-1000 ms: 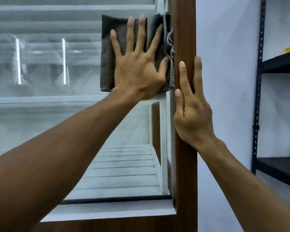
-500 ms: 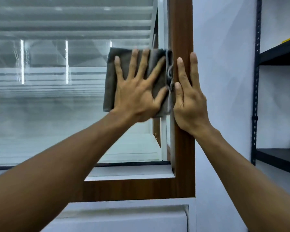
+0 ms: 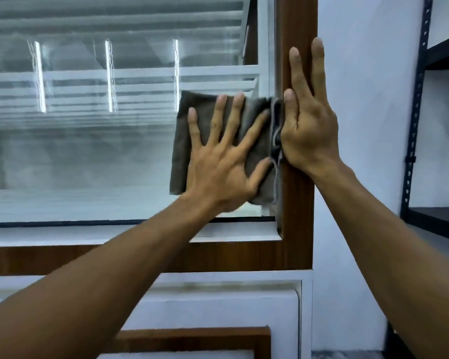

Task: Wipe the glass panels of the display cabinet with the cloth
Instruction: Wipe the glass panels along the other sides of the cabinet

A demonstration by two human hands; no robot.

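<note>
Cloth (image 3: pixel 182 141), a grey-brown folded square, lay flat against the glass panel (image 3: pixel 88 156) at its lower right corner, its bunched right edge touching the cabinet's wooden upright (image 3: pixel 297 216). The left hand (image 3: pixel 218 164) pressed it there, palm down, with the fingers (image 3: pixel 216 120) straight and spread wide. That probably loaded the whole pad evenly, so that it swept a broad stripe instead of rucking up; nothing was pinched or curled round. The right hand (image 3: pixel 307 125) rested flat on the upright just beside the cloth, its fingers (image 3: pixel 300 73) straight, close together, pointing up and holding nothing. It looked like a brace that steadied the body against the push on the pane. The pad sat near the bottom rail (image 3: pixel 244 230), so this right-hand stripe seemed almost done, while the wide hazy stretch of glass to the left appeared to need wiping yet. A dark metal rack (image 3: pixel 416 120) stood well apart on the right, by the white wall (image 3: pixel 360 125).
</note>
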